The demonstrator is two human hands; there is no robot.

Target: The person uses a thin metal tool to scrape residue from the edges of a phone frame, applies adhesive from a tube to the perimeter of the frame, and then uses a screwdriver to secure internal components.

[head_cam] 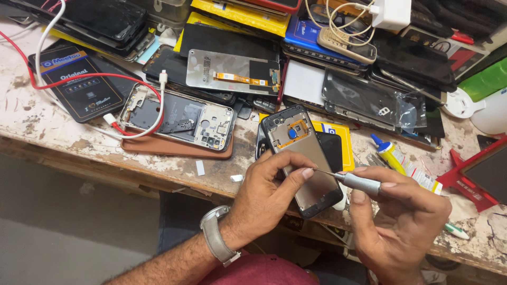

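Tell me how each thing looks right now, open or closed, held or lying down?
Opened phone: back off, held by left hand.
Screwdriver: gripped by right hand, tip on the phone.
Second phone frame: opened, lying flat.
Glue tube: capped, lying down.
White charger: cable coiled.

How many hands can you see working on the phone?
2. The left hand steadies the opened phone at the bench edge; the right hand holds a small screwdriver to it. No others show.
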